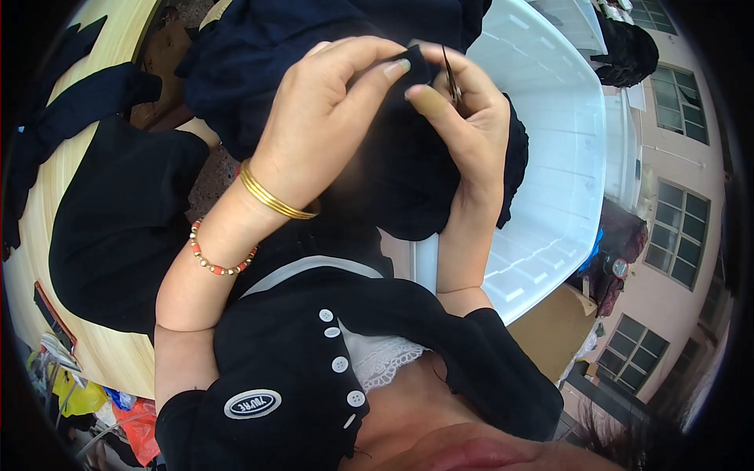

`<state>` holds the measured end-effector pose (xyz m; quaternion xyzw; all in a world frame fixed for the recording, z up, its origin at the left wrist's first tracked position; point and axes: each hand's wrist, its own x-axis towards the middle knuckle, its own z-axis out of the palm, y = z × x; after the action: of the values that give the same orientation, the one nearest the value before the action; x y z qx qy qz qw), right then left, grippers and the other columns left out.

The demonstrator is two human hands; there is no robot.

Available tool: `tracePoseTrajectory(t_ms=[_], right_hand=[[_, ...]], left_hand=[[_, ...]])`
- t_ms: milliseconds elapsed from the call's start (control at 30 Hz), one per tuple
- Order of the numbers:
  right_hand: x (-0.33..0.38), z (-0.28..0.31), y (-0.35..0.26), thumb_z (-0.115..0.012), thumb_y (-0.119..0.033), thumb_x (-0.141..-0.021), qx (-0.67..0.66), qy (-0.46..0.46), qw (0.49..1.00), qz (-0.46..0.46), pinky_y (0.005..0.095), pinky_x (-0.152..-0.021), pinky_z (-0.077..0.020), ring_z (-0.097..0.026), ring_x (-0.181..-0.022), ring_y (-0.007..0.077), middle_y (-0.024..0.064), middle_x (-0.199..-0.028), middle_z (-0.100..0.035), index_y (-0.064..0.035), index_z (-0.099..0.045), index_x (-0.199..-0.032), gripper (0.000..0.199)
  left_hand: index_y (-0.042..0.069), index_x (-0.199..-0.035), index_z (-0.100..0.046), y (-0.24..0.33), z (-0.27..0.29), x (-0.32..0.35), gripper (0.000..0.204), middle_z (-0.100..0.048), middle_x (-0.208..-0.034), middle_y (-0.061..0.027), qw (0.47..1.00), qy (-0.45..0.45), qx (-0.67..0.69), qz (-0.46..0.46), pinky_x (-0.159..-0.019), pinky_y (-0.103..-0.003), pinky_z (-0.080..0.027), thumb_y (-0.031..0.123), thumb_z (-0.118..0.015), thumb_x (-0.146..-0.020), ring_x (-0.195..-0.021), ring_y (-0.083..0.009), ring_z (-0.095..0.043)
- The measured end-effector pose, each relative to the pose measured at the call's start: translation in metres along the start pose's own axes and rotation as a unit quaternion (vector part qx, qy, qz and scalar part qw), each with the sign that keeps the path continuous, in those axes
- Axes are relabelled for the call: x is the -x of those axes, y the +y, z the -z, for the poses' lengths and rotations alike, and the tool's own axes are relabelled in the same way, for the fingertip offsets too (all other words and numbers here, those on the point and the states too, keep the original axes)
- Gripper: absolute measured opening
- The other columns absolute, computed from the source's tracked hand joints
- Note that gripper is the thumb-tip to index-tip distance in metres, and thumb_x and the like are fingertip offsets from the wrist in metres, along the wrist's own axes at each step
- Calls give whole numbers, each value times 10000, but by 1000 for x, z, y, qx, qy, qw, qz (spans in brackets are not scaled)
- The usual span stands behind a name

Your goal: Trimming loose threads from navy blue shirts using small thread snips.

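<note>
My left hand (322,102), with gold bangles and a beaded bracelet at the wrist, pinches a small folded edge of dark cloth (419,66) between thumb and fingers. Facing it, my right hand (475,110) is curled round a pair of small thread snips (452,82), their dark pointed blade sticking up past the fingers. The right thumb and fingertips are close to the same cloth edge; whether they touch it I cannot tell. Below both hands a large navy garment (243,86) lies bunched, its folds spreading toward the tub on the right.
A large white plastic tub (550,157) stands at the right. On the left curves a pale wooden table (110,353), with black cloth (118,228), a navy piece (94,98) and a phone-like flat object (55,315) on it. Coloured bags (137,428) lie at lower left.
</note>
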<state>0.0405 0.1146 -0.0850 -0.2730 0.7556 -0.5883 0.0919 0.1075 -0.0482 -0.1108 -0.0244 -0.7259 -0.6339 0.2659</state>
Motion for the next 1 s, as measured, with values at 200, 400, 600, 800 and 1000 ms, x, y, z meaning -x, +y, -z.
tracePoseTrajectory(t_ms=[200, 400, 600, 800, 1000], right_hand=[[1, 2, 6, -773, -67, -796, 55, 140, 982, 117, 149, -586, -393, -508, -650, 22, -28, -764, -632, -7, -694, -913, 153], [-4, 5, 2, -756, -61, -815, 21, 255, 956, 147, 153, -569, -371, -493, -643, 15, -35, -755, -616, -3, -689, -911, 130], [-11, 8, 10, -743, -47, -815, 81, 202, 974, 68, 157, -593, -392, -474, -637, 18, -50, -729, -566, 7, -664, -938, 156], [6, 10, 1, -791, -87, -760, 171, 112, 966, 157, 175, -655, -454, -558, -730, 81, 27, -822, -564, -47, -692, -1072, 330], [8, 9, 6, -815, -63, -667, 286, 45, 927, 240, 239, -579, -438, -545, -670, 141, 34, -755, -591, -83, -730, -1033, 376]], left_hand=[[-30, -960, -643, 3, -5, 8, 147, -602, -910, -77, 988, -26, -153, 14, -591, -231, -441, 41, -674, -836, -639, -129, -516], [-13, -909, -676, -11, 0, 9, 128, -676, -806, -96, 993, -34, -68, 92, -648, -250, -502, 81, -682, -823, -697, -176, -655], [16, -1089, -666, -9, 11, 6, 234, -684, -920, -27, 928, -81, 246, 268, -782, -205, -482, 122, -679, -881, -829, -66, -608], [5, -1097, -671, -9, 12, 6, 257, -694, -947, -47, 918, -72, 253, 297, -789, -218, -493, 119, -688, -868, -840, -88, -627], [-10, -1090, -679, -7, 10, 6, 242, -693, -929, -47, 932, -66, 252, 253, -763, -204, -495, 86, -673, -867, -835, -83, -629]])
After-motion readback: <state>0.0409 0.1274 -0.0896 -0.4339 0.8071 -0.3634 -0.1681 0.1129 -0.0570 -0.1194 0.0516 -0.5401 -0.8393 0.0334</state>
